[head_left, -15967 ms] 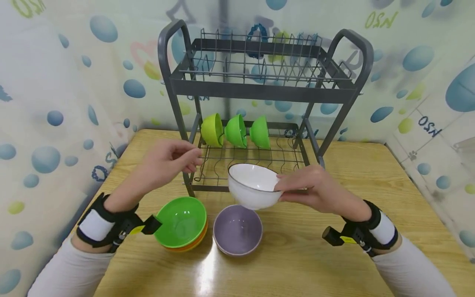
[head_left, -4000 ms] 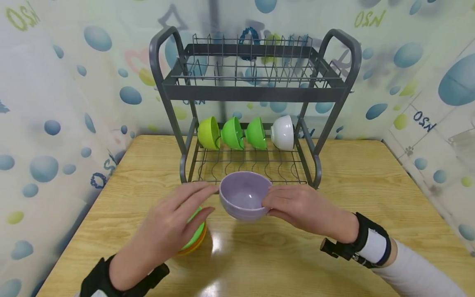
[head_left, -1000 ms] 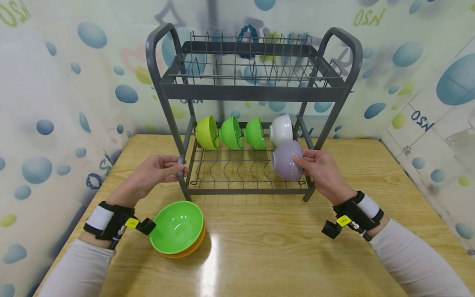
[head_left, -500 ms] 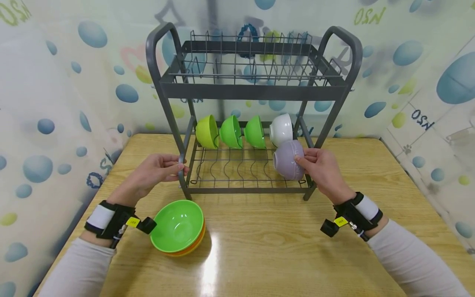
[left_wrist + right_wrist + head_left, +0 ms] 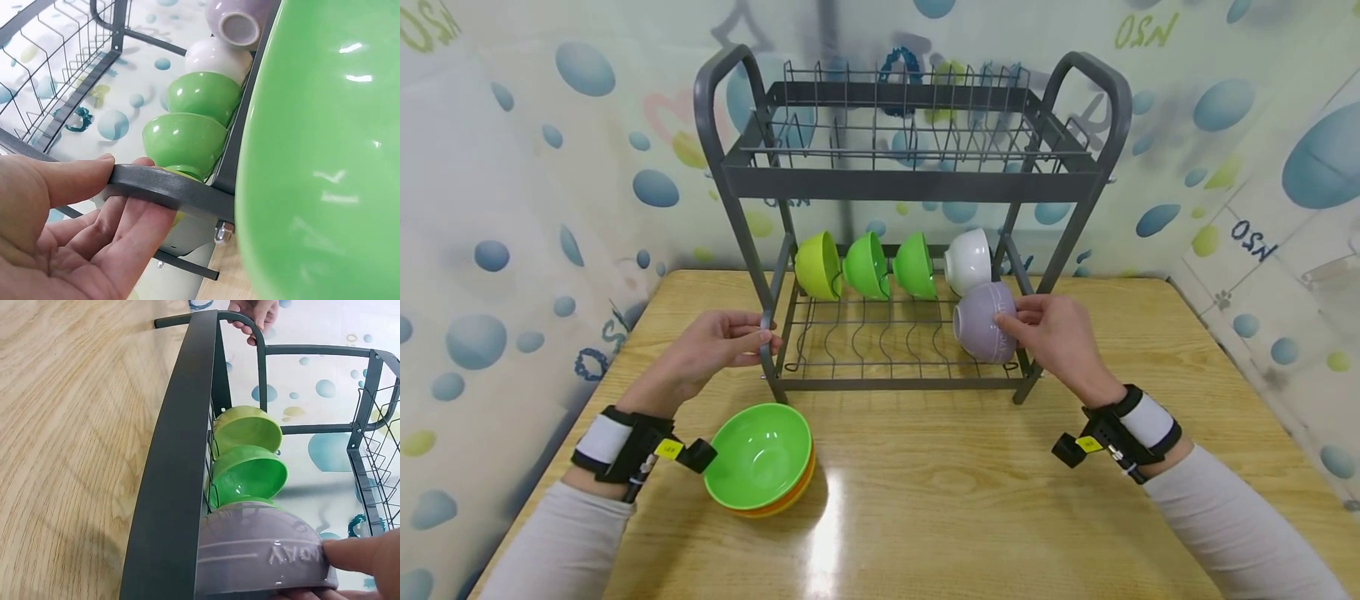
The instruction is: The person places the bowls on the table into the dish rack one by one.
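A purple bowl [image 5: 983,323] stands on its side at the front right of the dish rack's [image 5: 902,385] lower shelf. My right hand [image 5: 1056,337] pinches its rim, thumb on the outer wall beside raised lettering. At the rack's left side my left hand [image 5: 730,340] grips the grey side bar, thumb on one face and fingers curled beneath, as the left wrist view shows. Behind the purple bowl a white bowl [image 5: 968,262] stands on edge. Two green bowls [image 5: 867,267] and a yellow-green bowl [image 5: 817,267] line the back row to its left.
A green bowl [image 5: 760,458] is stacked over an orange one [image 5: 790,498] on the wooden table [image 5: 962,500], left of centre before the rack. The rack's upper wire tier [image 5: 910,185] overhangs the bowls. A patterned wall covering [image 5: 655,187] stands close behind.
Earlier the white bowl, then the purple one, went from above the table onto the lower shelf. Over the last second the purple bowl has shifted slightly right; the left hand stays on the bar.
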Demonstrator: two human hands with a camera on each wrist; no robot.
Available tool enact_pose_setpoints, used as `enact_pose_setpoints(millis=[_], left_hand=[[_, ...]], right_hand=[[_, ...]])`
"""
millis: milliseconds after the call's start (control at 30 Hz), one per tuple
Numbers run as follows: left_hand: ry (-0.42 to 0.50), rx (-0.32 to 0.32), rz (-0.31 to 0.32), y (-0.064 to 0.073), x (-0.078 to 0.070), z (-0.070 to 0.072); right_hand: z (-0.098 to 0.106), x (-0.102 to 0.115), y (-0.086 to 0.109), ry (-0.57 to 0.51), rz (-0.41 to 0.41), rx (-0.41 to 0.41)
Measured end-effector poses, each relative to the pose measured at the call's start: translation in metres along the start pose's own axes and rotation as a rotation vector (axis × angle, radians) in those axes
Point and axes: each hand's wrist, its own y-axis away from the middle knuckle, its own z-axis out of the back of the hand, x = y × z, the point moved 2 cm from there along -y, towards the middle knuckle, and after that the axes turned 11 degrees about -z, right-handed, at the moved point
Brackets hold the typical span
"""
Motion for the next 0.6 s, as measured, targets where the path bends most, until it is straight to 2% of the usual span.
enact_pose_setpoints(millis=[300,600], left_hand=[[-0.007,0.008,-0.004,0.000,0.000,-0.001],[-0.002,0.004,-0.005,0.001,0.000,-0.001]], right_hand=[[0.007,-0.001,0.003,0.026,-0.003,0.001],[0.032,-0.009,0.011,-0.004,0.002,-0.115]])
